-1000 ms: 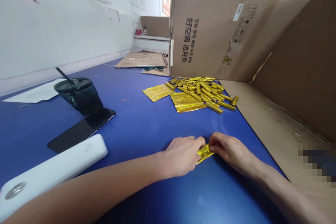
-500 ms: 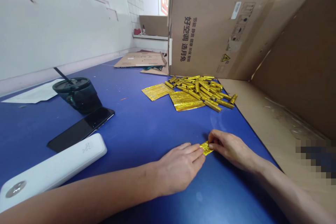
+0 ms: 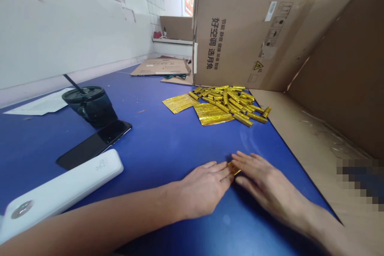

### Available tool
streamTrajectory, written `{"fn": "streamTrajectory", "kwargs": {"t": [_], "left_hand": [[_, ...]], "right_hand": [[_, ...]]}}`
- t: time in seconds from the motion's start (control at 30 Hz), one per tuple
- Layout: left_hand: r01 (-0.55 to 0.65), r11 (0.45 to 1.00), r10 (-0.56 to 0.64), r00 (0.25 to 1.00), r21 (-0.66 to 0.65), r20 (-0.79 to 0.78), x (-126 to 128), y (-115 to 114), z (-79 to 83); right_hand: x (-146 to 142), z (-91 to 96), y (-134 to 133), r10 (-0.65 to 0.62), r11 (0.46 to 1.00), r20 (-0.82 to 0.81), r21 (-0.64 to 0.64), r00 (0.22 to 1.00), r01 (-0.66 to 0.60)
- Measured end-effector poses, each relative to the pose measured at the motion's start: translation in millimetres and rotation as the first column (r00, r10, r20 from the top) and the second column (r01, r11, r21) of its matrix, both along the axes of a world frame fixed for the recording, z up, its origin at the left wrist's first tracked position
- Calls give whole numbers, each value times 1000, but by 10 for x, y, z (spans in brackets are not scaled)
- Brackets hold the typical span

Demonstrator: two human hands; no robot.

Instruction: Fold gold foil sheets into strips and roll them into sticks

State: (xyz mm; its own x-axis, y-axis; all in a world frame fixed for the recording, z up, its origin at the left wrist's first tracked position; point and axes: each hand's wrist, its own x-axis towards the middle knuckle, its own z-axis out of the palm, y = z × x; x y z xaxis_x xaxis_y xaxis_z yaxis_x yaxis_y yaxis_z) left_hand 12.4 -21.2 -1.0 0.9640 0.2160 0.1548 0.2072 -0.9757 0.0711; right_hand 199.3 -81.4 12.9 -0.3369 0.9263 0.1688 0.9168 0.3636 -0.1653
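Across the whole foreground lies a blue table [image 3: 156, 144], running away toward twelve o'clock. On its far right part, from one to three o'clock of the hands, stands a big opened cardboard box [image 3: 240, 36] on its side, with black printed characters on the wall that faces the camera and its brown flap spread flat along the table's right edge. Farther off, at eleven o'clock, a flattened cardboard sheet [image 3: 162, 67] lies on the table.

At nine o'clock, near the left forearm, rests a long white case [image 3: 66, 186] with rounded ends. Just beyond it, at ten o'clock, a black phone [image 3: 94, 144] lies face up, and touching its far end stands a dark lidded cup [image 3: 90, 106] with a straw.

At twelve o'clock, well apart from the hands, a pile of gold foil rolls [image 3: 234, 102] is heaped in front of the box. Two stacks of flat gold foil sheets [image 3: 213, 114] lie just beside the pile on its near left side.

The left hand [image 3: 201, 192] lies flat and palm down, with the fingers stretched out and gripping nothing. The right hand [image 3: 264, 184] lies the same way, spread and clasping nothing. Their fingertips meet on a small gold foil piece [image 3: 232, 168], pressed against the table between them at the near centre and largely hidden beneath the fingers.
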Motion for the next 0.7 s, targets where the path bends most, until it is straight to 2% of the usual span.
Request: {"fn": "streamTrajectory", "kwargs": {"t": [0.1, 0.17, 0.3, 0.47, 0.7], "left_hand": [[0, 1000, 0, 1000, -13, -19, -9, -2, -2], [-1, 1000, 0, 1000, -18, -24, -18, -4, -5], [-18, 999, 17, 1000, -51, -23, -43, -2, -9], [-16, 996, 15, 1000, -84, -13, -101, -4, -3], [-27, 993, 25, 999, -115, -26, -128, -32, 3]], "right_hand": [[-3, -130, -163, 37, 996, 87, -81, 996, -30], [61, -198, -219, 19, 994, 119, -106, 993, -7], [181, -218, -227, -23, 992, 165, -120, 986, 44], [180, -193, -199, -47, 994, 200, -86, 979, 65], [48, -174, -221, -29, 1000, 212, -2, 977, 30]]}}
